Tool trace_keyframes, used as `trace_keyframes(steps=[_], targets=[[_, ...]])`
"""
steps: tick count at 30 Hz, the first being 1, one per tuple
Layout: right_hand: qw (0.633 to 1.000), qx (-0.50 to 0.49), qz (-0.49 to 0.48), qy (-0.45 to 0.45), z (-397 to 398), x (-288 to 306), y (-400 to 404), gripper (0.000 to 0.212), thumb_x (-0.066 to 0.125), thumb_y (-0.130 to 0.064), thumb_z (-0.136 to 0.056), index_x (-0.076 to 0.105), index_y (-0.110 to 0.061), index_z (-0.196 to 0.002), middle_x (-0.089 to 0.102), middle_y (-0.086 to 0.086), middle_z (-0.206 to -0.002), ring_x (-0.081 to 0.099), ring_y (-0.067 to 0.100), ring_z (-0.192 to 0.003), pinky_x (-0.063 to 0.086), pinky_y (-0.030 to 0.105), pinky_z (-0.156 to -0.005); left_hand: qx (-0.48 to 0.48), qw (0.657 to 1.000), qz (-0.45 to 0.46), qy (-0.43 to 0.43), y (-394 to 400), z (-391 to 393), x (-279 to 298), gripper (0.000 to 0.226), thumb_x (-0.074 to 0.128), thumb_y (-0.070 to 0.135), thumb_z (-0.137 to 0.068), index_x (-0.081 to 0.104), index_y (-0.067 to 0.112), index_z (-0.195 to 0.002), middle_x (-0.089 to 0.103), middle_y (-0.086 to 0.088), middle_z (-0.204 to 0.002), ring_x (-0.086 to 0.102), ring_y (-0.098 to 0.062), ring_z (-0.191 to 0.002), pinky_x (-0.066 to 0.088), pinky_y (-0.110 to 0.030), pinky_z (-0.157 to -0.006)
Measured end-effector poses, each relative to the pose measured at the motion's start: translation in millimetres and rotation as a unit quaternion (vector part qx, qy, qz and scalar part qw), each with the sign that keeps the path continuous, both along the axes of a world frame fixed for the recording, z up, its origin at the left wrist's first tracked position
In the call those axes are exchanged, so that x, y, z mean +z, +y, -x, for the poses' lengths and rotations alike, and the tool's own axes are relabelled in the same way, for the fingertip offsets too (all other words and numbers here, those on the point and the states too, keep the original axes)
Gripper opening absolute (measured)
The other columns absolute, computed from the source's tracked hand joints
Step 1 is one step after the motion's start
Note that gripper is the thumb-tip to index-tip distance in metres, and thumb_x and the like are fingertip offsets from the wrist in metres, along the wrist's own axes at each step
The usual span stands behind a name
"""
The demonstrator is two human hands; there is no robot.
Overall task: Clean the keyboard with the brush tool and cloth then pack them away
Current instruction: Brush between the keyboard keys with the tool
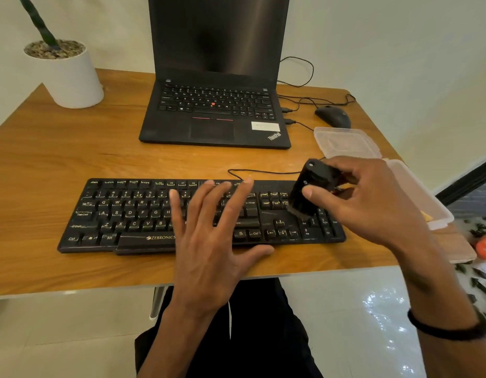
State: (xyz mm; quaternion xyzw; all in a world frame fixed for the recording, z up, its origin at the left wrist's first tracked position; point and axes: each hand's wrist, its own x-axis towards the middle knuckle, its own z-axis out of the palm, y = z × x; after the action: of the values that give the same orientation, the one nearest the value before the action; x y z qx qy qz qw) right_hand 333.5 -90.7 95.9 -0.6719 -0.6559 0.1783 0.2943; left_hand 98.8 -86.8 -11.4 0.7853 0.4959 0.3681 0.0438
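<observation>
I'm gripping the brush tool [308, 190] in my right hand [372, 197], bristles down on the keyboard [132, 214] near its right end. My left hand [209, 227] is lying flat, fingers spread, over the middle keys; the keyboard's length is stretching leftward, parallel to the table's [45, 165] near edge.

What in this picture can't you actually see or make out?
- Head view: the middle keys of the keyboard are hidden under the left hand.
- The brush bristles are blurred and partly covered by the right hand.
- The box contents are hidden behind the right hand; no cloth can be seen.
- The laptop screen top is cut off by the upper edge.
- The plant top is cut off too.
</observation>
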Motion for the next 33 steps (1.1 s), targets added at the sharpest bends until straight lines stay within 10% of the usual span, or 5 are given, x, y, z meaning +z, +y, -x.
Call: trace_keyframes(steps=[25, 33], targets=[[0.953, 0.257, 0.114, -0.112, 28, 20, 11, 0.032, 0.07, -0.039, -0.095, 0.061, -0.038, -0.126, 0.069, -0.019, -0.112, 0.062, 0.002, -0.103, 0.051, 0.022, -0.079, 0.07, 0.996, -0.003, 0.061, 2, 11, -3, 0.112, 0.064, 0.091, -0.068, 0.038, 0.032, -0.159, 0.043, -0.009, -0.16, 0.024, -0.031, -0.158, -0.003, -0.066, -0.125], [0.977, 0.176, 0.05, -0.11, 26, 9, 15, 0.032, 0.067, -0.042, -0.094, 0.058, -0.037, -0.125, 0.065, -0.021, -0.111, 0.063, 0.004, -0.103, 0.053, 0.019, -0.074, 0.069, 0.996, -0.001, 0.058, 2, 11, -2, 0.111, 0.062, 0.092, -0.068, 0.035, 0.033, -0.159, 0.042, -0.009, -0.16, 0.022, -0.03, -0.158, -0.004, -0.065, -0.126]])
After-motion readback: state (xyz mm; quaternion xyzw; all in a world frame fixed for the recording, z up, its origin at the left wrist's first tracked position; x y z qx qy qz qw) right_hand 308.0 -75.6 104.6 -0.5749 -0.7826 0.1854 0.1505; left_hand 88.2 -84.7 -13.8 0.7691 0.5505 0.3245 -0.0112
